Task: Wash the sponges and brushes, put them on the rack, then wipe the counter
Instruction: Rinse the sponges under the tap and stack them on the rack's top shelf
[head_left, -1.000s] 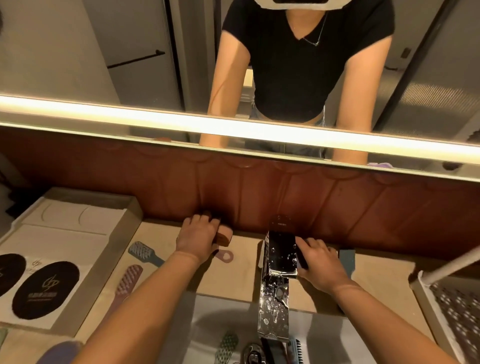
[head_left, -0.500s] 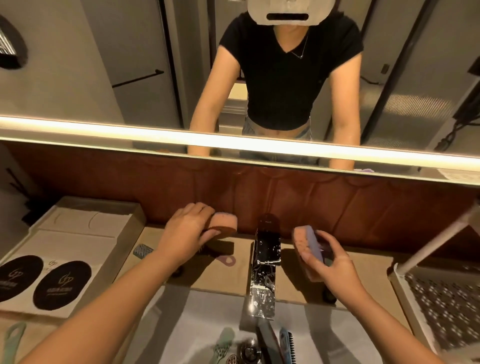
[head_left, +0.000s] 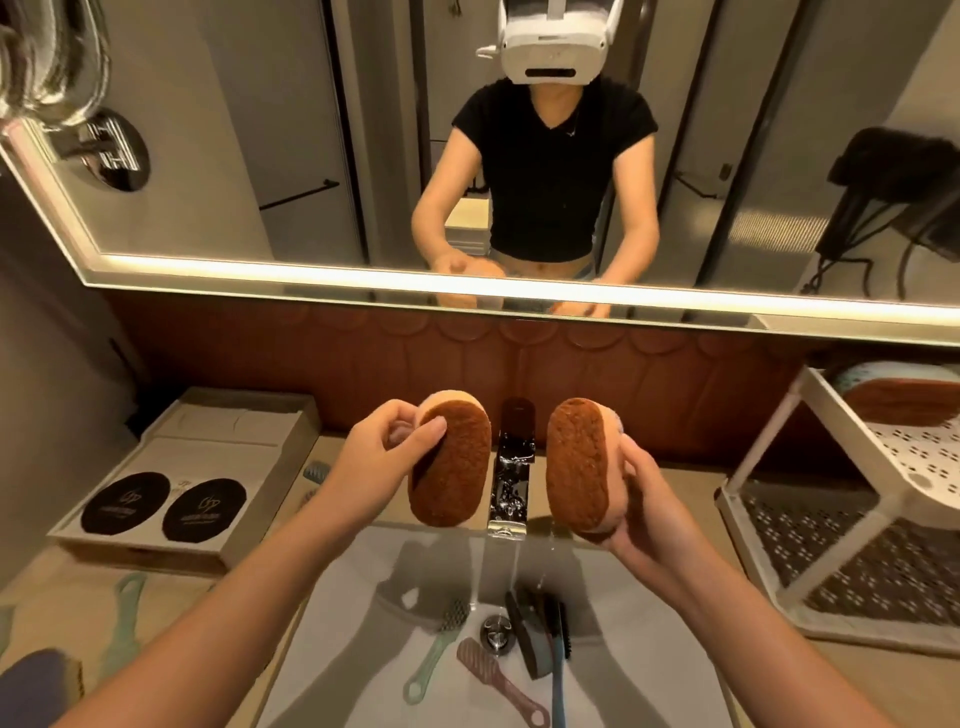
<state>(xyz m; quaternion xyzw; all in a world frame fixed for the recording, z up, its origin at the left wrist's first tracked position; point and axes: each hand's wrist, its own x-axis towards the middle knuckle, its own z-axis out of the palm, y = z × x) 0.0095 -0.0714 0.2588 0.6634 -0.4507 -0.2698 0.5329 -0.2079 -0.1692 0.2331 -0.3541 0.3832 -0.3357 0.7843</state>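
Note:
My left hand (head_left: 387, 449) holds an oval sponge (head_left: 452, 467) upright, its brown scrubbing face toward me, just left of the chrome faucet (head_left: 511, 478). On the faucet's right, my right hand (head_left: 641, 506) holds a second brown-faced sponge (head_left: 576, 462) the same way. Both sponges hang above the back of the white sink (head_left: 358, 603). Several brushes lie in the sink near the drain (head_left: 497, 631): a green one (head_left: 441, 642), a pink one (head_left: 498, 675) and a blue one (head_left: 558, 654) beside a dark scrubber (head_left: 524, 639). The white rack (head_left: 779, 452) stands on the right with one sponge (head_left: 901, 395) on its upper tier.
A flat tan box (head_left: 171, 545) with two black round pads sits on the counter at left. A green brush (head_left: 124, 623) and a purple sponge (head_left: 36, 686) lie on the counter at the lower left. A mirror with a lit strip (head_left: 363, 273) spans the wall behind.
Both hands picked up a sponge from the counter behind the sink and raised it, turning the brown faces toward me. The camera tilted up and back.

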